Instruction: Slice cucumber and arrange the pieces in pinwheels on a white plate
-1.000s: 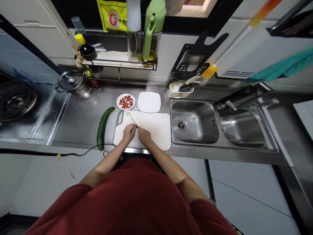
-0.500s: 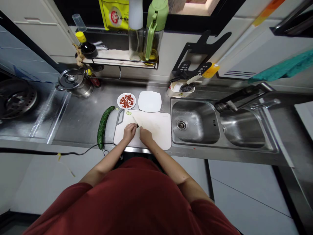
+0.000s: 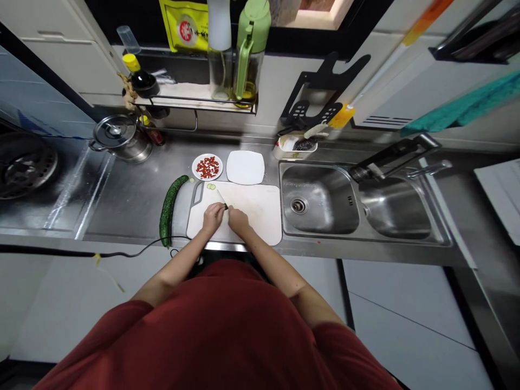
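In the head view a small knife [image 3: 221, 197] points up and left over the white cutting board [image 3: 260, 211]. My right hand [image 3: 239, 221] is closed round its handle, which is mostly covered by the fingers. Right beside it, my left hand [image 3: 213, 218] is closed in a pinch near the dark base of the blade; what it pinches is too small to make out. Thin pale green slices [image 3: 211, 186] lie by the board's upper left edge. Left of the board rests a long dark green cucumber [image 3: 170, 208], with a small cut end [image 3: 192, 180] near its tip.
Behind the board stand a plate of chopped red pieces [image 3: 197, 172] and a square white plate [image 3: 245, 167]. A double sink [image 3: 325, 200] lies to the right. A lidded pot [image 3: 119, 142] stands back left, and a black cable [image 3: 122, 254] crosses the counter's front.
The camera view has shifted slightly. Both hands stay close together over the board, and more of the knife blade shows beyond the fingers.
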Demonstrator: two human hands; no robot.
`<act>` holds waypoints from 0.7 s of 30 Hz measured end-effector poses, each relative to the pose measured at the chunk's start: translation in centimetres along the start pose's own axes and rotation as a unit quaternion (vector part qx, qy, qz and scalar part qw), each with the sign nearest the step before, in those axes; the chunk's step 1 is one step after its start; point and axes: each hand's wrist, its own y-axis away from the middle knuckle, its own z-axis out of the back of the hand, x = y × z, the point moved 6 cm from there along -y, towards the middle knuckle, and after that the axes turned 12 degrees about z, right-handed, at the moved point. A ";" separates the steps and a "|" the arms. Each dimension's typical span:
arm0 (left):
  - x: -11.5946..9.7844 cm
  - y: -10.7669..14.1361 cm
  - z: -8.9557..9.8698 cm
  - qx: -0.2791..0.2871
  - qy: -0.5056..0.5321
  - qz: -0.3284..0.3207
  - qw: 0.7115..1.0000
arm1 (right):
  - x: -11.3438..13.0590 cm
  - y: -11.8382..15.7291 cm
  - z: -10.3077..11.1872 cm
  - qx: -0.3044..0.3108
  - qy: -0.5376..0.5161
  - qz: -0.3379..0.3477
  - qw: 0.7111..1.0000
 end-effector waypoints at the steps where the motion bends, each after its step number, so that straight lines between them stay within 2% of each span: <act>1: 0.0 0.0 0.0 0.001 0.001 0.000 1.000 | 0.0 0.0 0.0 -0.001 0.000 -0.001 1.000; 14: 0.1 0.0 -0.1 -0.017 0.008 0.006 1.000 | -0.9 2.7 -1.7 0.024 0.014 -0.031 0.999; 21: 0.2 0.0 -0.1 -0.016 0.003 0.004 1.000 | -0.5 1.0 -0.7 0.008 0.008 -0.010 1.000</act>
